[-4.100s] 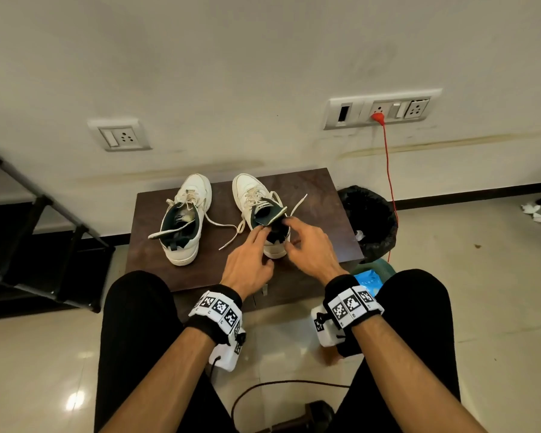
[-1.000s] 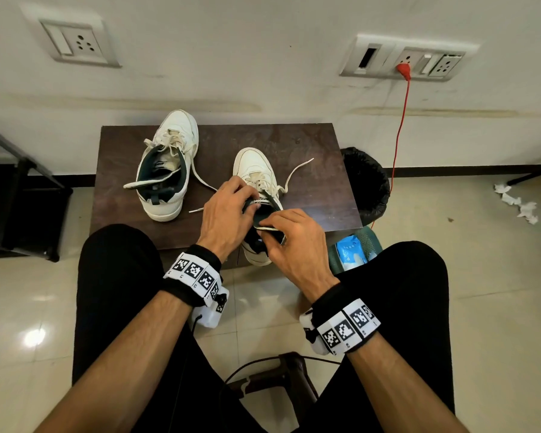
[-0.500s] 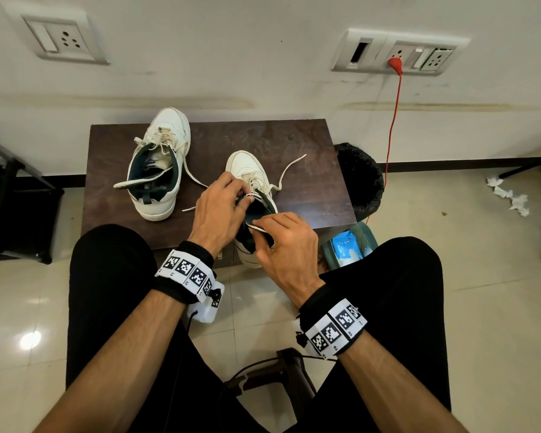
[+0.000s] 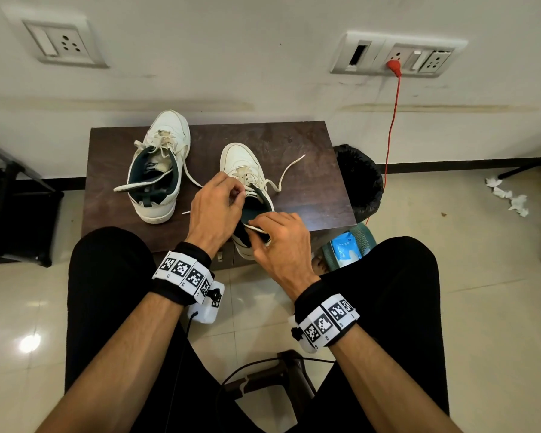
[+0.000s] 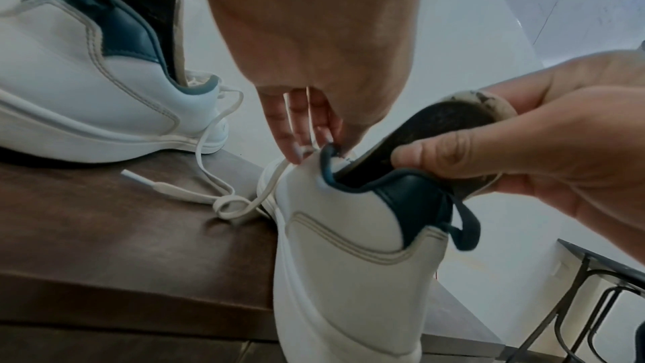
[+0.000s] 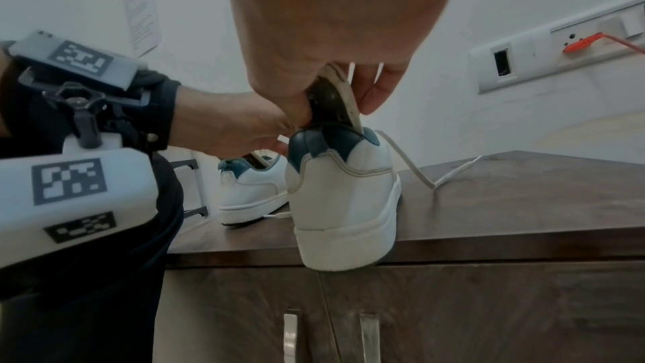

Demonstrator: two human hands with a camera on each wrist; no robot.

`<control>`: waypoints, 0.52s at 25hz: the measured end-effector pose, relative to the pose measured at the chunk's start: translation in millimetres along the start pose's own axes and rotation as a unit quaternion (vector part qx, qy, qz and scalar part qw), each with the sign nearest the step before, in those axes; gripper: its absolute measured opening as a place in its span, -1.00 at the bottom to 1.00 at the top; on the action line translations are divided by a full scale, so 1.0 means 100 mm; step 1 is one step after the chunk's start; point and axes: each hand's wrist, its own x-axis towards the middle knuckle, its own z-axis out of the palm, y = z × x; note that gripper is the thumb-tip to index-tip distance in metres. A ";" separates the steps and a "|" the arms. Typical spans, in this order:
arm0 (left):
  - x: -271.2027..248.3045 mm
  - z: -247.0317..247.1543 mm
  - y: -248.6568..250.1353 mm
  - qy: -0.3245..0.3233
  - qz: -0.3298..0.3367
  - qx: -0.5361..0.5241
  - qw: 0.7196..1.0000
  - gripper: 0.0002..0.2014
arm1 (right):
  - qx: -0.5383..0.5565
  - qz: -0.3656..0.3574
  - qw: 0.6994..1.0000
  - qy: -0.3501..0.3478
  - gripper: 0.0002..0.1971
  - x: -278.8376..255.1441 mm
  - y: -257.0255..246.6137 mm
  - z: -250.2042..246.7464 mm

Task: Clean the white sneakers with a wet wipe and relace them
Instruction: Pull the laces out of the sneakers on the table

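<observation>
Pinching the dark insole point(image 5: 450, 131) of the nearer sneaker point(image 4: 247, 195), my right hand point(image 4: 281, 242) is curling thumb and fingers round its worn, cream-edged heel end, which is sticking up out of the shoe's navy collar. My left hand point(image 4: 213, 210) is bending its fingertips point(image 5: 296, 131) down at the collar's side, where the flat off-white lace point(image 5: 230, 203) is leaving the eyelets; whether they are actually gripping the lace or only touching the shoe, I cannot tell. This sneaker is sitting on the front edge of the dark brown wood-grain cabinet point(image 4: 310, 189), its rounded heel overhanging the doors. The upper is smooth white leather with beige double stitching and a thick rubber sole.

The other sneaker point(image 4: 158, 170) is standing well to the left on the same top, its laces loose and its insole half pulled out. A black-lined bin point(image 4: 361, 179) is standing just beside the cabinet's right side, and a blue wipe packet point(image 4: 345, 250) is lying in a green basket near my right knee.
</observation>
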 end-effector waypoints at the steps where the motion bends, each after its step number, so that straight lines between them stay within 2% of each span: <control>1: 0.01 0.00 0.00 -0.001 -0.005 -0.007 1.000 -0.92 | -0.003 0.007 1.000 -0.009 -0.88 0.00 0.01 0.00; 5: -0.01 0.00 -0.06 -0.019 -0.006 -0.018 1.000 -0.74 | 0.006 0.019 0.999 -0.048 -0.72 0.00 0.03 -0.01; 9: 0.05 -0.01 -0.14 0.044 -0.028 -0.031 0.998 -0.82 | 0.026 0.035 0.998 -0.053 -0.49 -0.03 0.01 -0.11; 13: 0.14 -0.08 -0.16 0.081 -0.062 -0.079 0.992 -0.90 | 0.010 0.070 0.997 -0.034 -0.58 -0.07 0.09 -0.19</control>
